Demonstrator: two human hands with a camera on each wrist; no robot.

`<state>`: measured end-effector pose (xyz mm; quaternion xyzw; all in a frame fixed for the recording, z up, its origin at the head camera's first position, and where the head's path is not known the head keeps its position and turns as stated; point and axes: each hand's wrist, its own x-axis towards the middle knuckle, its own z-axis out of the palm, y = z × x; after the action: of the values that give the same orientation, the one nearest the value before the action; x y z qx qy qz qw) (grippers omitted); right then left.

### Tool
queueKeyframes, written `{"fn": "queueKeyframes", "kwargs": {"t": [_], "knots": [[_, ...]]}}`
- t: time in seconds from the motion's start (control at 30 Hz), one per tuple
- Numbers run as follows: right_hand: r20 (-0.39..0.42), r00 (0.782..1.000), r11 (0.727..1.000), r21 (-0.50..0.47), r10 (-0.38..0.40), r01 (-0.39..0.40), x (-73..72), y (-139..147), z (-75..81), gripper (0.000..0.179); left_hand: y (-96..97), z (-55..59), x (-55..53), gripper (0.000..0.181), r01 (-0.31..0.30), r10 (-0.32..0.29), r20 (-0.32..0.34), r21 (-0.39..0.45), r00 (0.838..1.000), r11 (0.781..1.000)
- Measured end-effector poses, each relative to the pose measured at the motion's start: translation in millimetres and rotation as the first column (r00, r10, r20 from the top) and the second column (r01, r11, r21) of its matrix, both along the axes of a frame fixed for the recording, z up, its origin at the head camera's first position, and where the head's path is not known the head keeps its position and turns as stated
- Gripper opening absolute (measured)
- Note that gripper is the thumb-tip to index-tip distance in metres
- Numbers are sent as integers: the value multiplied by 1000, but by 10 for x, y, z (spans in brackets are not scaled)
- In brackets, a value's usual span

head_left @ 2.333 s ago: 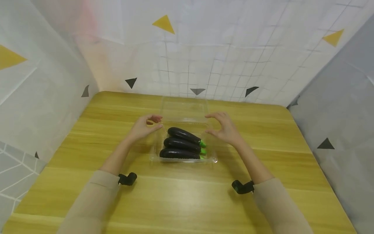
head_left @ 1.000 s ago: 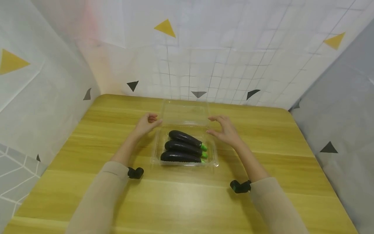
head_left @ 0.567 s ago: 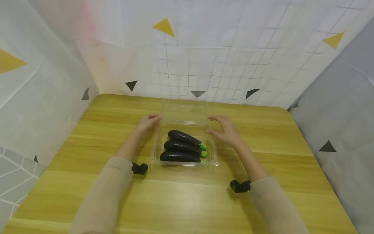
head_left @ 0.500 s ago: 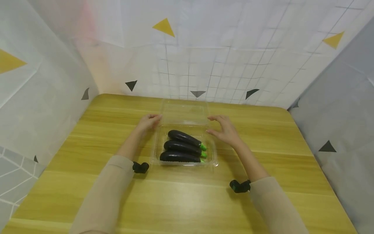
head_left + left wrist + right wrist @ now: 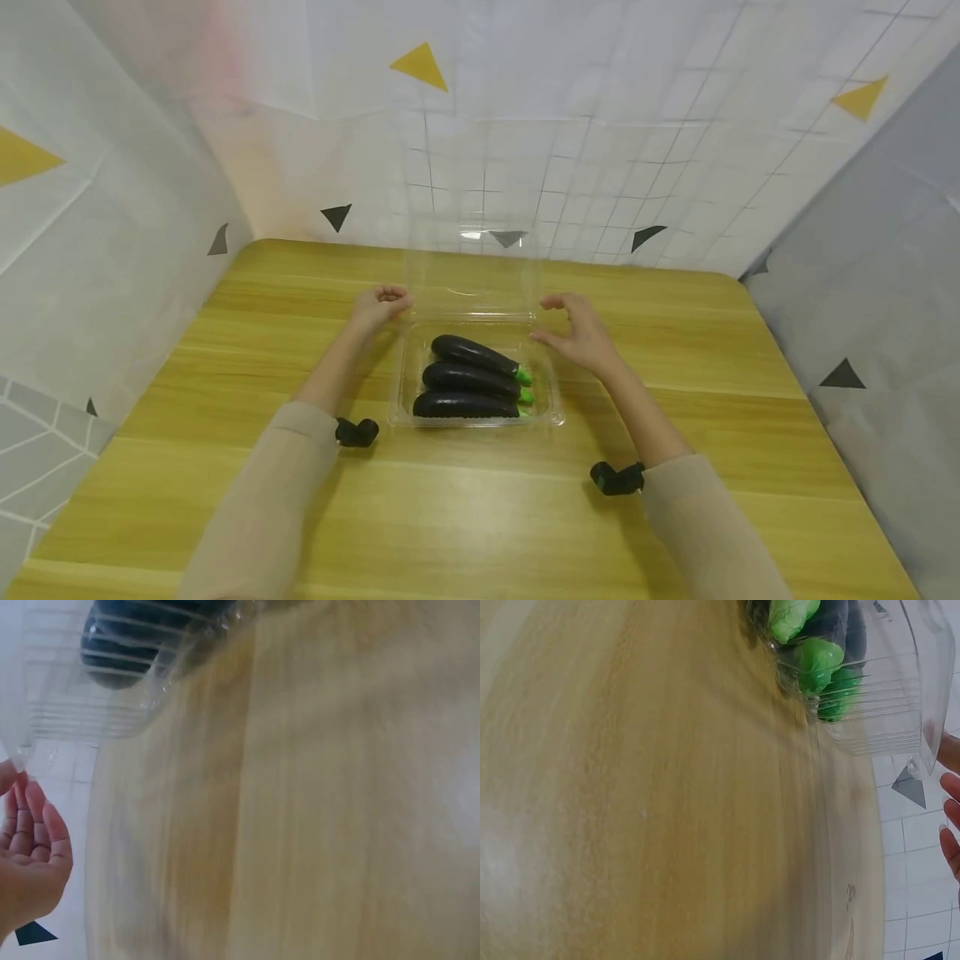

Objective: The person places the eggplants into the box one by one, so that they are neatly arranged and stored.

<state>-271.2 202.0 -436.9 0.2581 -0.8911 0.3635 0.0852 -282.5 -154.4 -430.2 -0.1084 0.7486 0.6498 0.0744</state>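
Observation:
A clear plastic clamshell container [image 5: 397,408] sits on the table with three dark purple eggplants [image 5: 468,377] lying side by side in it. Their bright green stem ends [image 5: 820,664] point right. Its hinged lid [image 5: 472,275] stands raised at the far side. My left hand [image 5: 375,308] pinches the container's far left corner between thumb and index finger, the other fingers loosely curled in the left wrist view. At the far right corner, my right hand [image 5: 585,333] has thumb and fingers spread apart, the thumb tip right at the container's edge. Most of this hand is outside the right wrist view.
The wood-grain table [image 5: 465,517] extends around the container. Behind it hangs a white wall covering [image 5: 337,150] with grid lines and yellow and black triangles. A small black wrist camera [image 5: 356,432] is strapped to each forearm.
The lid has risen from lying back to standing more upright. My left thumb and index finger have come together at the far left corner. My right hand has hardly moved.

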Motion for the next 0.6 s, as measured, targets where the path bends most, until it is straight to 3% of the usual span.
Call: {"fn": "queueKeyframes", "kwargs": {"t": [0.17, 0.3, 0.43, 0.6], "knots": [[20, 1000, 1000, -5, -22, 23, 0, -2, 1, 53, -6, 16, 62, 27, 28, -44, -117, -137, 992, 990], [15, 999, 998, -34, -45, 45, 2, -18, 24, 52, 2, 15, 97, 25, 21, -68, -230, -204, 971, 979], [-10, 991, 987, -87, -136, 134, 4, -38, 68, 51, 11, 9, 127, 21, 7, -81, -316, -228, 945, 974], [-59, 974, 969, -135, -218, 209, -2, -49, 141, 57, 20, -7, 155, 19, -14, -72, -370, -224, 926, 975]]}}
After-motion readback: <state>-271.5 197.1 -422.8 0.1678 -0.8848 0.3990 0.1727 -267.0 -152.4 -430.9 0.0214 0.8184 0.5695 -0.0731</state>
